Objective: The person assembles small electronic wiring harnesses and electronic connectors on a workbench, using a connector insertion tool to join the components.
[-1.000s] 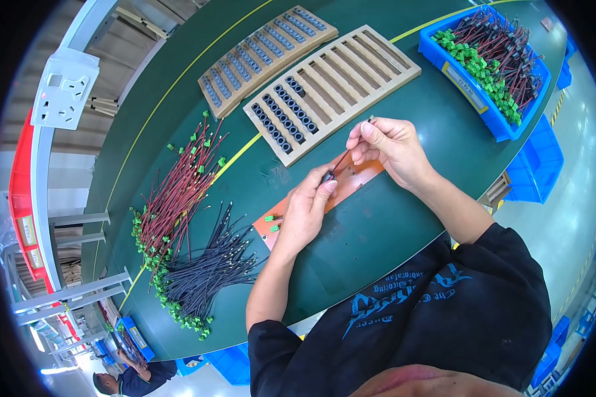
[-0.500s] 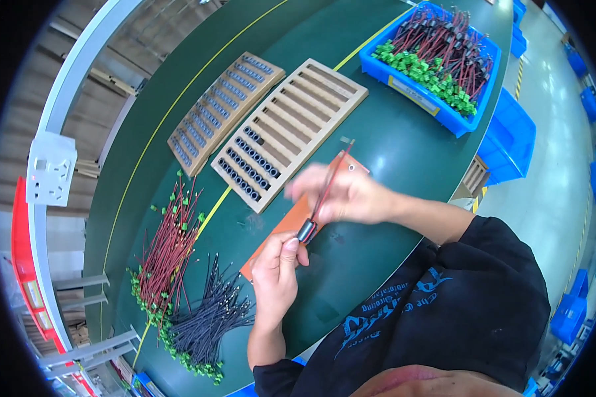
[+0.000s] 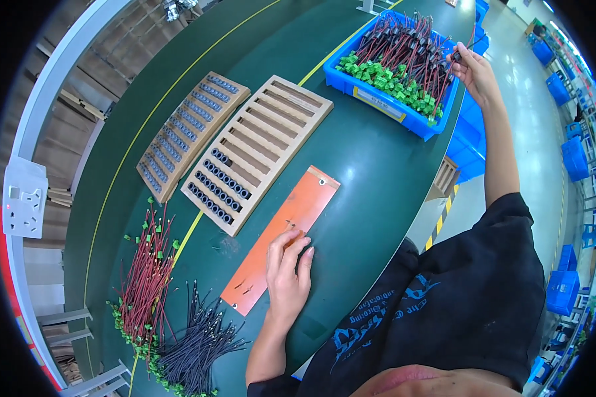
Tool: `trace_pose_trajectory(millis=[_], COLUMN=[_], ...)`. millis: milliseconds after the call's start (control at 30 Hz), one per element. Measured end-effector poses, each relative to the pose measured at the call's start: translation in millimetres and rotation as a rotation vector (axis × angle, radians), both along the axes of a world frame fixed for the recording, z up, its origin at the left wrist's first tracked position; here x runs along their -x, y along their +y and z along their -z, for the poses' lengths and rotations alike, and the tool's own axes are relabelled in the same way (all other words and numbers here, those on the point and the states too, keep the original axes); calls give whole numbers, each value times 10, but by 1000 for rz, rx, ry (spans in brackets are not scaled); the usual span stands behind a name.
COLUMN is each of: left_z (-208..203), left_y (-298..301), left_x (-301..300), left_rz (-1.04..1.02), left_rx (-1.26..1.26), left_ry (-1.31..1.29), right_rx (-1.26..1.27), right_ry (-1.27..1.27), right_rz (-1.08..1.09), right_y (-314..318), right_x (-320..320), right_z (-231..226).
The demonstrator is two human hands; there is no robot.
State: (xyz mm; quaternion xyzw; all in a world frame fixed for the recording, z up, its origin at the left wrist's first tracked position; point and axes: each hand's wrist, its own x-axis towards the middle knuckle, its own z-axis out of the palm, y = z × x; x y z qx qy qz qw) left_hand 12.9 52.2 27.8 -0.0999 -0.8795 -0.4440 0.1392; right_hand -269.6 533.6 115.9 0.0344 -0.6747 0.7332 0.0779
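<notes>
My left hand [image 3: 288, 271] rests by the orange strip board [image 3: 281, 241], its fingers loosely bent and apart, holding nothing. My right hand [image 3: 473, 76] reaches to the right rim of a blue bin [image 3: 384, 111]. It grips a wire lead with a black cylindrical core [image 3: 455, 56], partly hidden by the fingers; a red wire sticks up from it. Inside the bin lie many similar red and black wire leads [image 3: 404, 46] with black cores, their green connectors [image 3: 394, 83] towards me.
Left of the board stand a wooden slotted rack [image 3: 278, 142], its nearer rows holding black cores, and another rack [image 3: 185, 126] with rows of grey pieces. Bundles of red wires [image 3: 149, 271] and black wires [image 3: 198, 344] lie at the near left. More blue bins [image 3: 470, 142] stand beyond the table's right edge.
My right hand has swung from beside the left hand to the far-right bin, carrying the cored wire lead. My left hand has let go of the core. The view has shifted.
</notes>
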Motion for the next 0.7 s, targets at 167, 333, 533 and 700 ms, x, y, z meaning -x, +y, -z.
trace_pose_trajectory(millis=[167,333,533,700], left_z=[108,180,159,206], left_y=[-33,-14,8,8], left_x=[-4,-12,51,69], left_rz=[-3,-2,24,-24], left_rx=[-50,34,150,194], left_ry=[-88,-34,19,44], right_rx=[-478,-574,-1083,-871], right_ry=[-295,-277,219,558], right_rz=[318,397,522,541], right_y=[386,598,586,-626], right_x=[421,403,331,-202], right_z=[189,437,834,240])
